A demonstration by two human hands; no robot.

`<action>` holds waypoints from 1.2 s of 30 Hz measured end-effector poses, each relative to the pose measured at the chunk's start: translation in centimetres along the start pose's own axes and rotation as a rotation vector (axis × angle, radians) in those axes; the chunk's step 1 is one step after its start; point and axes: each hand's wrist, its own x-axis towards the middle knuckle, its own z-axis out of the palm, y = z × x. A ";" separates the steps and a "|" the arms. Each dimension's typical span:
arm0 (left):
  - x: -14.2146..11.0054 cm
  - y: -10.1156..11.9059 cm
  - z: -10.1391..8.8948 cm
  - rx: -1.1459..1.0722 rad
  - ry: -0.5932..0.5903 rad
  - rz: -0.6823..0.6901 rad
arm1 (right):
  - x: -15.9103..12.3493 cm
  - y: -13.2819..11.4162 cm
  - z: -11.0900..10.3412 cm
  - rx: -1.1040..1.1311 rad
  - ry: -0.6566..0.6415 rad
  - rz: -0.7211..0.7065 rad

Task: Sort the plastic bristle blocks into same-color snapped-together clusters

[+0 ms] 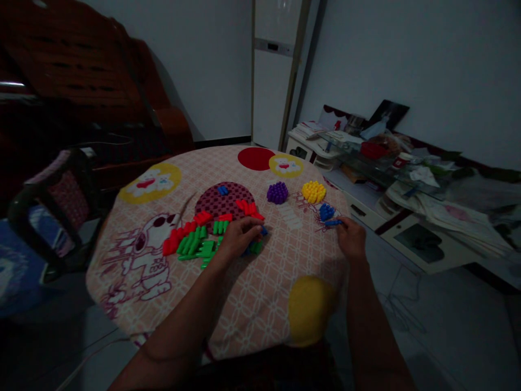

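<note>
My right hand [350, 238], at the right edge of the table, pinches a slim blue plastic peg [332, 222] between thumb and fingertips. Just beyond it lies a small blue bunch of similar pieces [326, 211]. Over the middle of the table my left hand [243, 235] is closed, palm down, at a blue plastic piece [264, 231] that shows past the fingertips; the fingers partly hide it. Left of that hand lie green pieces [192, 242] and red pieces [176, 239] in loose rows. A purple cluster [277, 193] and a yellow cluster [313, 191] stand farther back.
The round table [260, 304] wears a patterned cloth. Two blue pieces [222, 190] lie on its dark red printed circle. A chair [61, 217] stands at the left, with a wooden sofa [93, 81] behind. A cluttered low cabinet [411, 239] runs along the right wall.
</note>
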 end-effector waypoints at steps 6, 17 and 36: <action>-0.1 -0.2 -0.2 0.014 0.024 0.016 | 1.2 0.1 0.4 -0.105 -0.087 0.005; -0.1 -0.1 -0.2 0.030 0.041 0.022 | 2.4 0.2 1.4 -0.107 -0.039 0.004; 12.5 2.2 -8.4 1.044 0.372 0.061 | -2.3 -5.7 6.4 0.574 -0.295 0.198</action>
